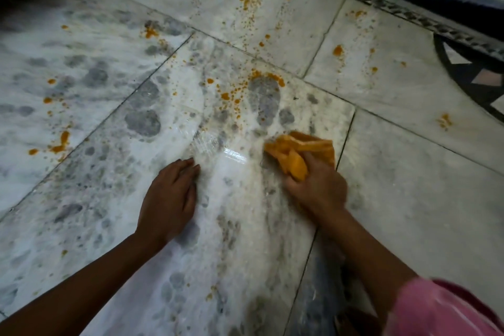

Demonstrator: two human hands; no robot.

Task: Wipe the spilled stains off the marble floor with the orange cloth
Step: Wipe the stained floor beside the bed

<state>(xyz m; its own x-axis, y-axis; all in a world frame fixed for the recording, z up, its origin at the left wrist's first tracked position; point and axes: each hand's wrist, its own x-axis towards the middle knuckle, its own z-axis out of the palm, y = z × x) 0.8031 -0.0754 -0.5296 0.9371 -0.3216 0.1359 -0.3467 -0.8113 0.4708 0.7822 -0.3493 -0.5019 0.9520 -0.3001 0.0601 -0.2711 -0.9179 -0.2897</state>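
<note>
Orange cloth (300,151), soft, light and bunched, sits gripped in the right hand (317,187); left hand (170,199) lies spread flat beside it. Stains (234,90) lie beyond both.

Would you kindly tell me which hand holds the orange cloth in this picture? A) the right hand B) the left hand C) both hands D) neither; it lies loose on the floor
A: the right hand grips the bunched orange cloth, while the left hand rests flat on the marble floor, apart from it.
</note>
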